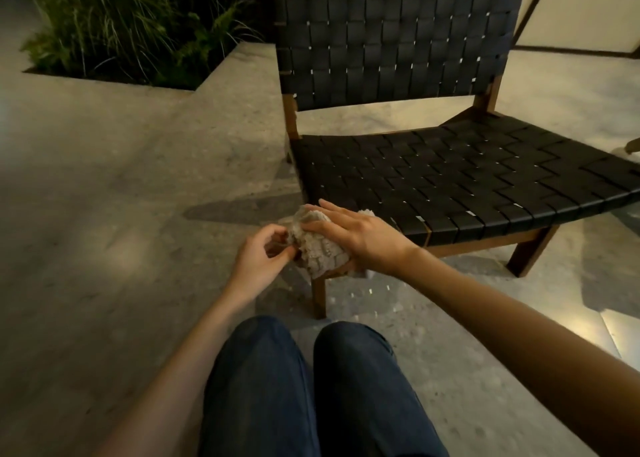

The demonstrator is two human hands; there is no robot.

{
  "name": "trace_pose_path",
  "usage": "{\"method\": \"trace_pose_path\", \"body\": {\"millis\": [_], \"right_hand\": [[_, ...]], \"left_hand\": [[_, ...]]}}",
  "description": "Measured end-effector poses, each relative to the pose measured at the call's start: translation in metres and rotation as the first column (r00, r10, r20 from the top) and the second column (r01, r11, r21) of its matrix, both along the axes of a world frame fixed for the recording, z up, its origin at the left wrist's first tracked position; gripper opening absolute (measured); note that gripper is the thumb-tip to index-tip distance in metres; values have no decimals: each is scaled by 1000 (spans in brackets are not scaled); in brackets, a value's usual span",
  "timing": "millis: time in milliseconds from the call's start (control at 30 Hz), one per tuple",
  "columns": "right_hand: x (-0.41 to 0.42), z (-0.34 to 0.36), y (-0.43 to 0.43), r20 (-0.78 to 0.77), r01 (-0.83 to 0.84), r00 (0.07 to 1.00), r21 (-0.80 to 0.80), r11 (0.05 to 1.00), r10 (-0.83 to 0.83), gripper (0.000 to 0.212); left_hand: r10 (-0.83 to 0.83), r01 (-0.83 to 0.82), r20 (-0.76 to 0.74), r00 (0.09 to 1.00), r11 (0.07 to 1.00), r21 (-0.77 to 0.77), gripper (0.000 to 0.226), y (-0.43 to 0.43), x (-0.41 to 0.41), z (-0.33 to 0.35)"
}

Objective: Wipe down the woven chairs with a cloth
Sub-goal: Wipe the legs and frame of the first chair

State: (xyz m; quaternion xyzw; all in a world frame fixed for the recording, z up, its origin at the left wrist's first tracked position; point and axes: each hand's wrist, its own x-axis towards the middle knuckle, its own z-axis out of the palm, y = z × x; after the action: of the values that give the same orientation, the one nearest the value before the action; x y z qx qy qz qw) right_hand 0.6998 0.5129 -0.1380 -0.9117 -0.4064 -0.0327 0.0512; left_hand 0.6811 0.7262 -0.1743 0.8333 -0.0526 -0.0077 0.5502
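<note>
A low chair point(450, 179) with a black woven seat and back on a brown wooden frame stands in front of me. A crumpled beige cloth point(318, 245) lies over the seat's near left corner. My right hand point(356, 235) rests flat on top of the cloth with its fingers stretched out. My left hand point(263, 252) pinches the cloth's left edge between thumb and curled fingers. Part of the cloth is hidden under my right hand.
My knees in dark trousers point(311, 387) are at the bottom, close to the chair's front left leg point(318, 297). A planter with tall grasses point(121, 27) is sunk into the stone floor at the back left. A pale wall panel point(588, 6) rises behind the chair.
</note>
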Motion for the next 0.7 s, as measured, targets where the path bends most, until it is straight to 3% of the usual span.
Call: {"method": "trace_pose_path", "body": {"millis": [100, 233, 433, 533, 600, 700], "right_hand": [[-4, 0, 0, 14, 9, 1000, 75, 997, -10, 76], [-21, -14, 6, 58, 145, 985, 213, 966, -160, 72], [-36, -16, 9, 75, 224, 967, 222, 949, -245, 80], [-51, -18, -1, 78, 206, 969, 269, 941, -235, 70], [-62, -20, -12, 101, 202, 965, 292, 935, -240, 67], [-77, -20, -32, 153, 239, 942, 316, 918, -298, 57]], "left_hand": [[3, -3, -3, 1000, 1000, -16, 25, 1, -3, -1], [10, -7, 38, 999, 997, -70, 22, 2, -8, -1], [-2, 11, 83, 997, 994, -106, 25, -2, -13, -1], [-55, 61, 102, 993, 997, -49, 26, -7, -18, -4], [-114, 110, 201, 973, 993, 29, 15, -13, -21, -5], [-213, 193, 321, 923, 977, 94, 23, -28, -31, -5]]}}
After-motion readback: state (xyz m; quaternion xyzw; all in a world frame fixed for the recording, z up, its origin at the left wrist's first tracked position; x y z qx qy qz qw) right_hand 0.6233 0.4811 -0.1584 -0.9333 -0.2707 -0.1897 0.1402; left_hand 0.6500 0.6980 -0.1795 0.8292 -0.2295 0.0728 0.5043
